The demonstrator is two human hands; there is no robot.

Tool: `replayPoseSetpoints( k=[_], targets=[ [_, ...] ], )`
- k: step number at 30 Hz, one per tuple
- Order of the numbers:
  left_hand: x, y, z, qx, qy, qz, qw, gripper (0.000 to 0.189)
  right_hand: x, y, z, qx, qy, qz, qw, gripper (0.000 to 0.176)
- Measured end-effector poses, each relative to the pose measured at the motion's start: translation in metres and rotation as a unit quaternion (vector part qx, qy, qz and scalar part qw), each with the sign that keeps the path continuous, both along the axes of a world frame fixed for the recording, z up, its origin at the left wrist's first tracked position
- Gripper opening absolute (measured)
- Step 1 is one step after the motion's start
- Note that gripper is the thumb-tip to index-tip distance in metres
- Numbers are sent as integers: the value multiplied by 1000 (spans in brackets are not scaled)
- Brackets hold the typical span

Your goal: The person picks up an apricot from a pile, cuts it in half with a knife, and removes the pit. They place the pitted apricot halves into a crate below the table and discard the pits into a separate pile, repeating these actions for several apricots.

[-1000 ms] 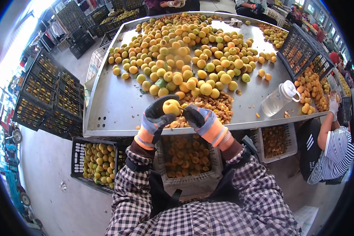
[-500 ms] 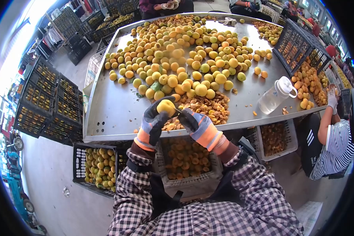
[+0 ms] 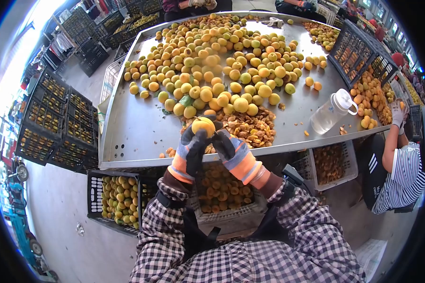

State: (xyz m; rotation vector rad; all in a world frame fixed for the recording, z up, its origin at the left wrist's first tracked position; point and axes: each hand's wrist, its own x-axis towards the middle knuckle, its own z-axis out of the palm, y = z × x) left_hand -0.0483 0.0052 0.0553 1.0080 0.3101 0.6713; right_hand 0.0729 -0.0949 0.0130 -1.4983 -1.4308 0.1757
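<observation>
The yellow fruit [image 3: 203, 126] has been lifted a little higher than a moment ago, and the left hand [image 3: 192, 152] and right hand [image 3: 232, 150] have been brought closer together under it. The fruit is gripped on its left by the left hand and pinched on its right by the right hand, over the near edge of the metal table [image 3: 132, 127]. A white crate [image 3: 226, 217] of cut fruit is seen at 6 o'clock, a black crate [image 3: 92, 198] at 8 o'clock, a brown heap [image 3: 250, 127] at 2 o'clock, a water bottle [image 3: 333, 113] at 3 o'clock, and the big fruit pile [image 3: 222, 56] far off at 12 o'clock.
</observation>
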Motion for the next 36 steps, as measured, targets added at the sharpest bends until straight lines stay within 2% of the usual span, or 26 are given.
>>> replayPoseSetpoints(
  k=[1,3,5,7,8,9,11,12,14,15,17,18,23,25,26,30,32,36],
  targets=[
    [-2,9,0,0,-1,1,1000,59,3,-2,2,-12,-15,0,1000,29],
    [-8,25,-1,173,57,5,983,56,4,-5,8,-25,-30,3,999,31],
    [-10,24,2,169,61,8,984,59,0,-8,17,-48,-12,1,999,32],
    [-11,22,-3,197,65,48,977,53,-3,-6,8,-42,-2,-2,999,30],
    [-7,13,-6,167,47,67,983,49,-6,-5,4,-34,7,-6,999,28],
    [2,-2,-9,37,1,83,996,47,-8,-2,0,-33,8,-8,999,28],
    [3,-10,-33,-220,-70,-16,973,49,-12,4,-6,-38,36,-14,999,26],
    [4,-9,-28,-220,-70,-18,973,49,-12,7,-7,-26,28,-22,999,25],
    [5,-6,-17,-115,-19,-21,993,49,-5,5,-7,-33,-1,-29,999,25],
    [4,0,-18,-114,-21,-21,993,49,-2,4,-4,-41,-29,-35,998,24],
    [1,14,-25,115,102,53,987,39,1,-1,4,-36,-58,-44,997,22],
    [0,17,-15,145,79,47,985,38,2,-1,4,-52,-46,-29,997,23],
    [7,0,-17,124,83,109,983,38,-4,1,10,-86,-42,-8,995,26],
    [14,-13,-7,-129,-29,32,991,44,-7,8,-6,-96,-8,-11,995,27],
    [15,-8,-23,-157,-22,22,987,51,-6,9,-14,-103,-39,-11,994,27],
    [15,4,-38,-154,-43,-35,986,51,-1,8,-4,-153,-70,-20,986,30],
    [17,3,-36,-22,50,98,994,50,4,6,3,-186,-100,-31,977,33],
    [10,4,-22,4,71,58,996,41,7,0,19,-157,-83,-91,980,46]
  ],
)
